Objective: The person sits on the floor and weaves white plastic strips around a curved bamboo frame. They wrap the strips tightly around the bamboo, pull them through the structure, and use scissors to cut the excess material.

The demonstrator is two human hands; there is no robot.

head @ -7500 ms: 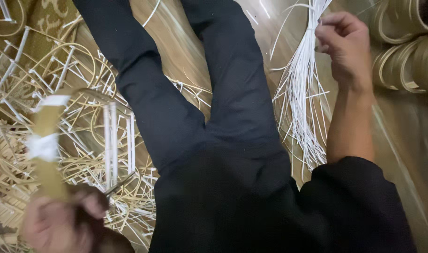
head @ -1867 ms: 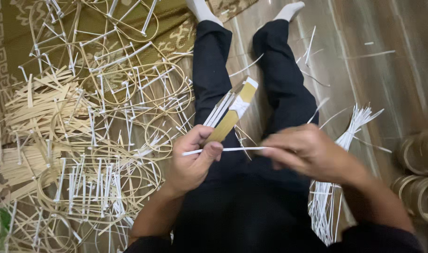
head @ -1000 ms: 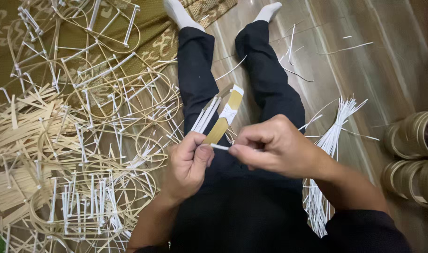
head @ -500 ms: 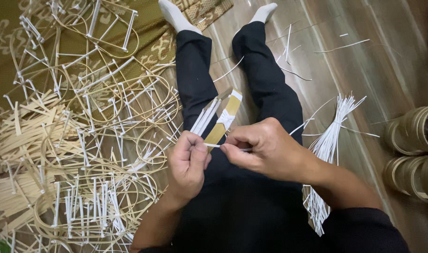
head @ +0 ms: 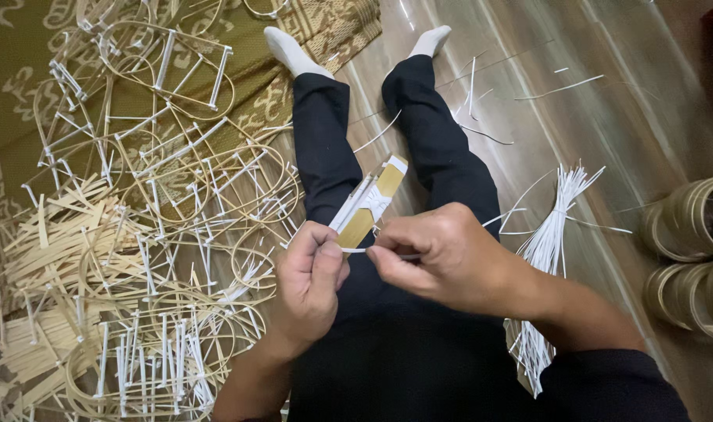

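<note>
Left hand (head: 309, 277) grips a bamboo slat (head: 369, 212) over the lap; right hand (head: 438, 258) pinches a white strip (head: 355, 250) against it; strip bundle (head: 552, 258) lies right.

Wood floor (head: 606, 117): mat (head: 28, 70), frame pile (head: 137, 234), white strips (head: 548, 250), coils (head: 688, 250).

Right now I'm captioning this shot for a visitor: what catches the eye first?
At centre, the left hand and right hand pinch a thin white strip above a tan stick. Left of the legs sprawls a heap of cane rings. A white strip bundle lies on the right.
</note>
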